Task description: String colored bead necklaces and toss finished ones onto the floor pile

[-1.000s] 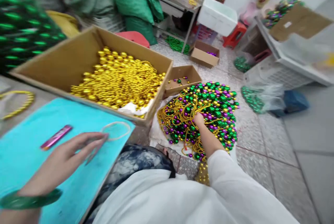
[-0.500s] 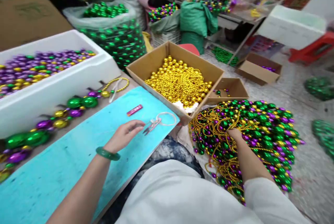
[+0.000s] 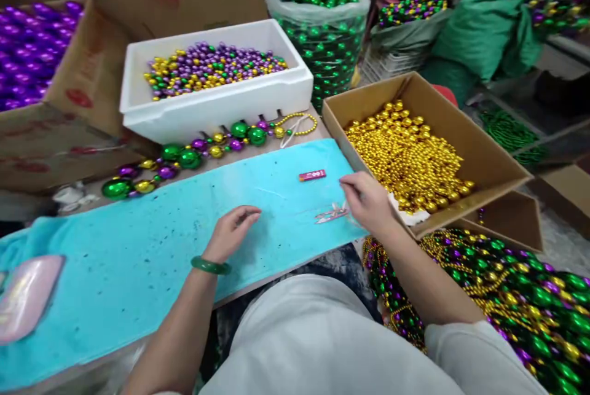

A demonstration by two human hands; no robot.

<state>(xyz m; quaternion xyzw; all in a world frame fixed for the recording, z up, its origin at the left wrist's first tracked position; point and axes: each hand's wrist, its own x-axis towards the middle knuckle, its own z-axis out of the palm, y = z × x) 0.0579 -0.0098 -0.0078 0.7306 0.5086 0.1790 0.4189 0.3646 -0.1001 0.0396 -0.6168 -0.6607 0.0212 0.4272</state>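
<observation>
My left hand (image 3: 233,232), with a green bangle (image 3: 211,265) at the wrist, hovers over the turquoise cloth (image 3: 157,247). Its fingers are curled with thumb and forefinger tips close together; whatever is in them is too small to make out. My right hand (image 3: 367,203) is above the cloth's right end, its fingertips pinched, and I cannot see what they hold. Small thread snips (image 3: 330,215) lie just left of it. A small pink-red packet (image 3: 312,175) rests farther back on the cloth. A faint thin thread shows on the cloth between the hands.
Behind the cloth lies a string of large beads (image 3: 189,158) before a white foam box (image 3: 216,103) of small beads. A cardboard box (image 3: 488,143) with gold beads stands right, above a heap of bead necklaces (image 3: 544,303). A pink object (image 3: 31,300) lies front left.
My right hand has left the bead heap and come over the cloth beside the snips. The view has turned left; my left hand stays over the cloth.
</observation>
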